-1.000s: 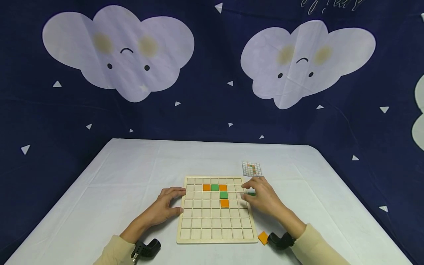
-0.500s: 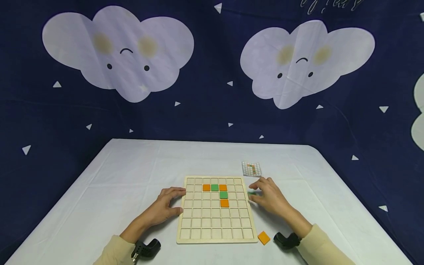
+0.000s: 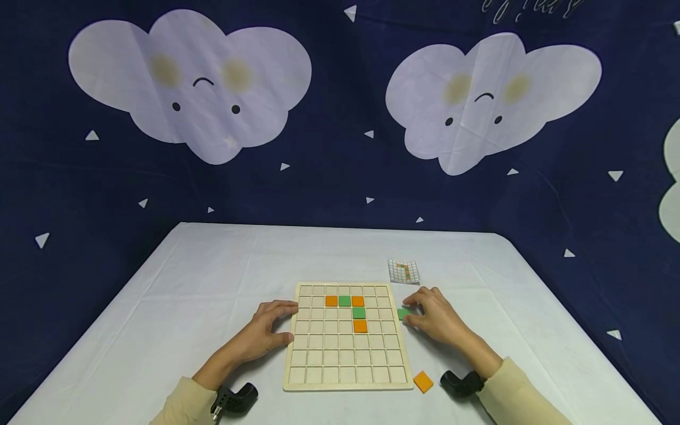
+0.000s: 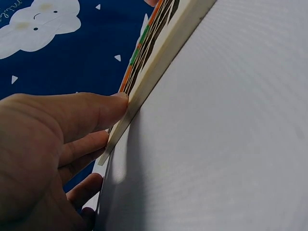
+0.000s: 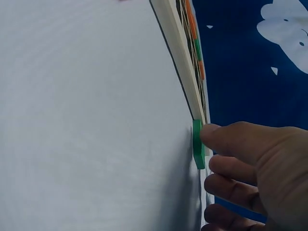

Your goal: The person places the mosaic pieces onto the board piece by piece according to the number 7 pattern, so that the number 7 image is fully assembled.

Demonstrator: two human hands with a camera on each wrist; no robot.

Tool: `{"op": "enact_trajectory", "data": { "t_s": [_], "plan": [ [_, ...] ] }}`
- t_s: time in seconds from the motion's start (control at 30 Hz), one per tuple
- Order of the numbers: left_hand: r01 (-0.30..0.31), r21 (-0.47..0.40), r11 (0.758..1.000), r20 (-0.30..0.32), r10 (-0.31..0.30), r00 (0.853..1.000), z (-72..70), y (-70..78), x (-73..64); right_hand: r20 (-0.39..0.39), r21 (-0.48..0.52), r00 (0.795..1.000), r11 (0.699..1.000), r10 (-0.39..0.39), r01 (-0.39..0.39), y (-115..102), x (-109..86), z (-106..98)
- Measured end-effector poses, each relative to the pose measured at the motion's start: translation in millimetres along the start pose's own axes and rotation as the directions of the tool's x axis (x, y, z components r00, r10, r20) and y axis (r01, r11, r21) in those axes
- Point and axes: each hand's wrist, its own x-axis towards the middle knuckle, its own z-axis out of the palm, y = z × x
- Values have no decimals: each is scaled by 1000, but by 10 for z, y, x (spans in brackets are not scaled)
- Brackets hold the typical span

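A pale wooden grid board [image 3: 347,383] lies on the white table, with orange and green tiles in some of its squares, among them an orange tile [image 3: 360,326] and a green tile [image 3: 359,313]. My left hand [image 3: 264,330] rests at the board's left edge, thumb and fingers spread apart; in the left wrist view its thumb [image 4: 103,109] lies against the wooden rim. Beside the board's right edge sits a loose green tile [image 3: 402,314]. My right hand [image 3: 437,317] is at this tile, thumb tip right at its edge [image 5: 198,144], index finger apart from the thumb.
A loose orange tile [image 3: 423,382] lies by the board's near right corner. Behind the board's far right corner is a small printed pattern card [image 3: 404,271]. Both wrists carry a black camera mount [image 3: 461,385]. A dark blue cloud-print cloth [image 3: 340,195] hangs behind the table.
My right hand has moved right, from over the board's right edge to the loose green tile beside it, which shows more now. The left hand has stayed in place.
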Motion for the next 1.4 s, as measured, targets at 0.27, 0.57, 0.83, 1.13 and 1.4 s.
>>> {"op": "enact_trajectory", "data": {
  "t_s": [0.27, 0.57, 0.83, 1.13, 1.4],
  "plan": [
    [-2, -5, 1000, 7, 2, 1000, -5, -4, -1, 12, -4, 1000, 1000, 12, -12, 39, -5, 29],
    [0, -14, 1000, 8, 0, 1000, -4, -2, -5, 17, -8, 1000, 1000, 7, -7, 45, -11, 36],
    [-3, -15, 1000, 8, 3, 1000, -7, -1, -8, 16, -4, 1000, 1000, -2, 2, 51, -16, 35],
    [-12, -10, 1000, -3, 12, 1000, -9, 0, -10, 12, -7, 1000, 1000, -7, 7, 53, -19, 39],
    [-12, 0, 1000, -2, 12, 1000, -13, 9, -9, 2, 0, 1000, 1000, 3, -3, 56, -23, 40]
  ]
}}
